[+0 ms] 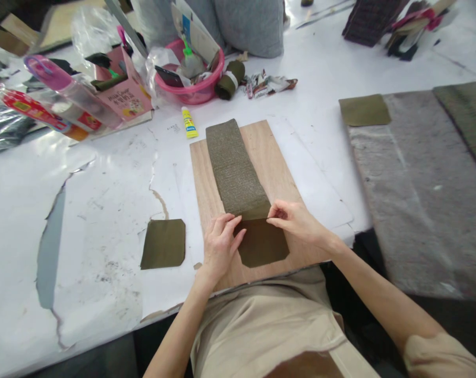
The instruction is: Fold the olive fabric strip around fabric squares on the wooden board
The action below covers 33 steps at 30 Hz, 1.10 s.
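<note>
On a wooden board (277,157) lies a long strip of grey-green textured fabric (238,168). An olive fabric piece (263,244) with clipped lower corners lies at the strip's near end. My left hand (222,239) rests at the left end of the seam between the two, its fingers spread and touching the olive piece. At the right end of that seam, my right hand (295,223) pinches the fabric's edge between thumb and forefinger. Another olive fabric piece (162,244) with cut corners lies on the white table to the left.
Behind the board are a yellow glue tube (189,123), a pink basket (194,94) of supplies and a rolled olive strip (230,80). Bottles and a pink box (127,92) stand back left. A grey fabric-covered surface (414,194) is at right, bearing an olive patch (365,110).
</note>
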{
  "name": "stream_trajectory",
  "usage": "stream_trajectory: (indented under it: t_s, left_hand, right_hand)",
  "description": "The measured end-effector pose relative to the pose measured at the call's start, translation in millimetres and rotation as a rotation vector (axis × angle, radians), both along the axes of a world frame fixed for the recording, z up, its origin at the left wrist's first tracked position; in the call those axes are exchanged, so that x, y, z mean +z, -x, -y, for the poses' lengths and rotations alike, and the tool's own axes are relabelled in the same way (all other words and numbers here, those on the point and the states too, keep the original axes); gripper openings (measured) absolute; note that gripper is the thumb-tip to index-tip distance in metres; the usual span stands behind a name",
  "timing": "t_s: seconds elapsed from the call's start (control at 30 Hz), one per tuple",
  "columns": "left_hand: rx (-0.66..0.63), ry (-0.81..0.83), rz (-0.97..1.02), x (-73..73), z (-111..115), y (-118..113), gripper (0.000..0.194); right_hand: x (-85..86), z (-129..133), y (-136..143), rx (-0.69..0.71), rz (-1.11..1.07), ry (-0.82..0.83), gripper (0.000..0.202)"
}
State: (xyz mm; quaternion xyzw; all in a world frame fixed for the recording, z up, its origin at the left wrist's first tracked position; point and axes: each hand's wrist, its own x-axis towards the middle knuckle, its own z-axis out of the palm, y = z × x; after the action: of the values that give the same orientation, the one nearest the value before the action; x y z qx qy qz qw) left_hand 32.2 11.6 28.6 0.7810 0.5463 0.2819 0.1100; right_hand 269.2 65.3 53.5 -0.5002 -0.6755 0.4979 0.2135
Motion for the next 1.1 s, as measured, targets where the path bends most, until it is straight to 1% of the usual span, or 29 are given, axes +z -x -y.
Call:
stream_trajectory:
  t_s: [0.03, 0.1, 0.17, 0.27, 0.33, 0.4, 0.53, 0.7, 0.8, 0.93, 1.0, 1.1]
  left_hand:
    - [-0.021, 0.009, 0.016, 2.4, -4, -4, 0.026]
    - [-0.069, 0.059, 0.064, 7.3, -11, -10, 0.021]
    - [-0.097, 0.158, 0.156, 12.4, -15, -14, 0.016]
    - [-0.072, 0.342, 0.312, 18.7, -16, -14, 0.022]
    - [-0.047, 0.428, 0.344, 20.7, -13, -9, 0.022]
    - [-0.034, 0.469, 0.329, 20.9, -10, -2, 0.021]
    - [0.003, 0.512, 0.333, 17.5, -5, 13, 0.025]
    - [0.004, 0.54, 0.371, 14.0, -2, 23, 0.028]
    - [-0.004, 0.491, 0.342, 16.4, -3, 18, 0.026]
    - [-0.053, 0.387, 0.309, 21.0, -7, 0, 0.023]
    - [-0.078, 0.396, 0.341, 21.5, -8, -9, 0.024]
    - [-0.054, 0.464, 0.406, 19.8, -6, -13, 0.03]
  right_hand:
    - [0.6, 2, 1, -0.023, -0.087, 0.06, 0.01]
    - [0.5, 5, 2, -0.071, -0.213, 0.129, 0.015]
    - [-0.7, 8, 4, -0.136, -0.29, 0.171, 0.018]
    - [-3.8, 13, 6, -0.236, -0.372, 0.227, 0.023]
    - [-6.6, 16, 8, -0.289, -0.403, 0.247, 0.026]
    - [-10.0, 18, 9, -0.326, -0.415, 0.248, 0.028]
    - [-17.8, 20, 12, -0.347, -0.425, 0.227, 0.03]
    - [-24.0, 22, 15, -0.331, -0.339, 0.151, 0.031]
    - [-20.9, 22, 17, -0.31, -0.267, 0.082, 0.031]
    - [-11.1, 23, 23, -0.26, -0.216, 0.019, 0.031]
    - [-8.2, 23, 27, -0.254, -0.207, 0.007, 0.031]
    - [-10.0, 26, 31, -0.294, -0.251, 0.016, 0.035]
